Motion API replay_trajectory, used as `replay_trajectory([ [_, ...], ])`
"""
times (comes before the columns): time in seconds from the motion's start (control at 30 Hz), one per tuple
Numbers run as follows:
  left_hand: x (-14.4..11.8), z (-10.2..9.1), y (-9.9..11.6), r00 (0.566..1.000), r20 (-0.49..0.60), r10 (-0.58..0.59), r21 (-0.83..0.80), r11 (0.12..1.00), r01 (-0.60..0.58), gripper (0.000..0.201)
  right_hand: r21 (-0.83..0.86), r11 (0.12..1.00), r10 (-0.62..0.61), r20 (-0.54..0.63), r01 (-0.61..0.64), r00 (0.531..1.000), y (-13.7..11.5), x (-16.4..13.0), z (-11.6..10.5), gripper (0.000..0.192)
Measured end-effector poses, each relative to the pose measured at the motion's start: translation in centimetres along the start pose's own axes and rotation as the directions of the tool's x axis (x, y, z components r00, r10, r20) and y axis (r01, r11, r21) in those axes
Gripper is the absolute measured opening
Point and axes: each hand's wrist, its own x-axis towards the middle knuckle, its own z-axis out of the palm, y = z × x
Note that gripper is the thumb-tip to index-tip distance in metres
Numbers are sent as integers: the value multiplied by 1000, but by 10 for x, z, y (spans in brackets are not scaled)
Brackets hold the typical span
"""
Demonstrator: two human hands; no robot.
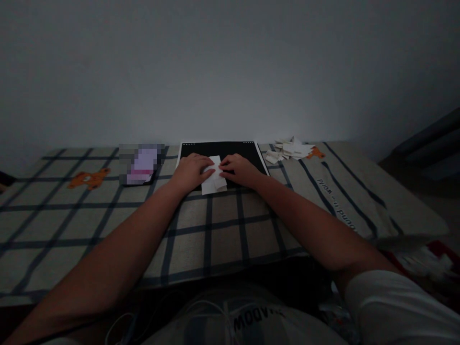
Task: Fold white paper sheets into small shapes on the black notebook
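Observation:
A small white piece of folded paper (214, 184) rests over the front part of a black sheet with a white border (223, 147). My left hand (193, 170) is on the paper's left side, thumb and fingers closed on it. From the right, my right hand (239, 168) grips the paper's edge between thumb and fingertips. Creases and a loose flap show at its near end, which reaches past the black sheet onto the cloth. My fingers cover part of the paper's middle.
A checked tablecloth (190, 254) with bear prints covers the table, which meets a plain wall. To the left lies a phone (145, 163) with a blurred screen. Folded white paper pieces (293, 147) lie heaped at the back right. Below the table's right edge are unclear items.

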Motion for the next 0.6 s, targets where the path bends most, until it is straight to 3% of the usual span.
replay_trajectory([
  [0.27,0,-1,-1,996,49,-75,49,996,73,48,27,1000,14,-2,-14,1000,-1,1,0,26],
  [0.6,-2,-9,5,989,115,-89,85,993,80,50,5,1000,7,-17,-7,1000,0,0,2,26],
])
